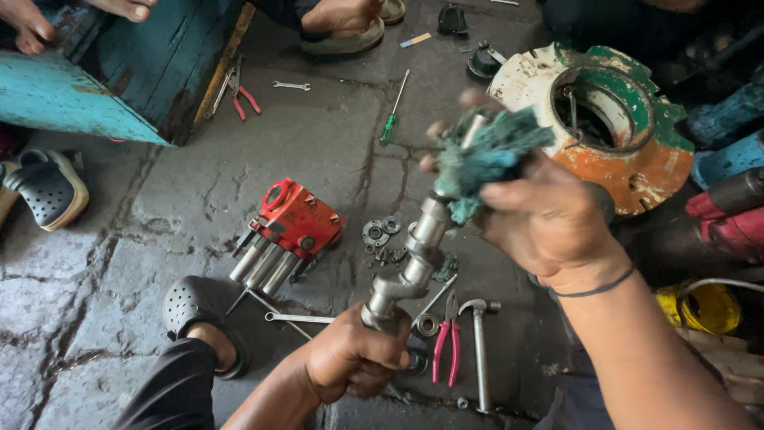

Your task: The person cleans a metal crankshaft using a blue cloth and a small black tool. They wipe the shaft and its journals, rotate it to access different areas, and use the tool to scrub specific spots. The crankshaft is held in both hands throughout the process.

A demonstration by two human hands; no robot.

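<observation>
1. Shaft [414, 255] — a grey metal one with lobes — runs on a slant between both hands, low end near the body, top end up and away to the right.
2. Left hand [350, 358] is closed tight round its low end.
3. Right hand [549, 219] is wrapped round a green rag [489, 155], pressed on the top end.
4. Pliers [447, 338] and hammer [480, 350] lie on the stone floor [143, 239] just below.

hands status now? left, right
Left hand: closed on the lower end of the crankshaft.
Right hand: closed on a green rag at the shaft's top.
</observation>
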